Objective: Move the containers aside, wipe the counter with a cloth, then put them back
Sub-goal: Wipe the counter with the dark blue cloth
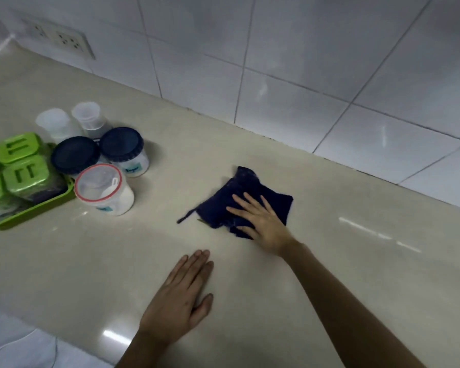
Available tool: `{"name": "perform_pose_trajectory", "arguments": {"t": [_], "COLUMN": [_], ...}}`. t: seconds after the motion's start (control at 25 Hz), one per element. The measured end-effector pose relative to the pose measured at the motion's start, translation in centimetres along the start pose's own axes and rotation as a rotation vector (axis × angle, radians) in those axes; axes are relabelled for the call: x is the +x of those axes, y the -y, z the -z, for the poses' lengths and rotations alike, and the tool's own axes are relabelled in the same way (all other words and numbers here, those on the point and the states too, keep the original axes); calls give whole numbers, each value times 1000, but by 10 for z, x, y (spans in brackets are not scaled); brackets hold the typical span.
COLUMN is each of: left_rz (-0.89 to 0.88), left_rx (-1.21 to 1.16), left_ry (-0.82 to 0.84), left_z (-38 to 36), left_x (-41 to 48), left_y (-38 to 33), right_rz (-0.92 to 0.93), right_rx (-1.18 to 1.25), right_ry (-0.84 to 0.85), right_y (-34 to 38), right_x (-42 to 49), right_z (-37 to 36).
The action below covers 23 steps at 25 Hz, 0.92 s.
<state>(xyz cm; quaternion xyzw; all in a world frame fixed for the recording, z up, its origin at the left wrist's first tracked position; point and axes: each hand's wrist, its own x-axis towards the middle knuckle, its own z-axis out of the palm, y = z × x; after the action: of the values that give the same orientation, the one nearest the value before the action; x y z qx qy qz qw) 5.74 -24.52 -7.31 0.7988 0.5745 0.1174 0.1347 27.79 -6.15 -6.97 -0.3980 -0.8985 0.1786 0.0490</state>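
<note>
On the counter, mid-wipe: the right hand presses flat, fingers spread, on the dark blue cloth.
Jars and the green tray sit grouped at the left, so wiping looks underway and putting back remains. Left hand rests flat, holding nothing. The cloth's long axis runs from its stray tail at the near left toward the wall.
</note>
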Motion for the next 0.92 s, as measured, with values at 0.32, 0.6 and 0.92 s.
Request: {"name": "perform_pose_trajectory", "arguments": {"t": [0.32, 0.6, 0.92], "left_rz": [-24, -13, -31], "left_rx": [-15, 13, -4], "left_ry": [-34, 20, 1], "left_z": [3, 3, -1], "left_x": [0, -2, 2], "left_y": [-4, -4, -4], "right_rz": [-834, -336, -1222], "right_rx": [-101, -279, -52], "right_ry": [-327, -80, -210], "right_y": [28, 69, 17], "right_x": [-125, -201, -260], "right_z": [-27, -38, -13]}}
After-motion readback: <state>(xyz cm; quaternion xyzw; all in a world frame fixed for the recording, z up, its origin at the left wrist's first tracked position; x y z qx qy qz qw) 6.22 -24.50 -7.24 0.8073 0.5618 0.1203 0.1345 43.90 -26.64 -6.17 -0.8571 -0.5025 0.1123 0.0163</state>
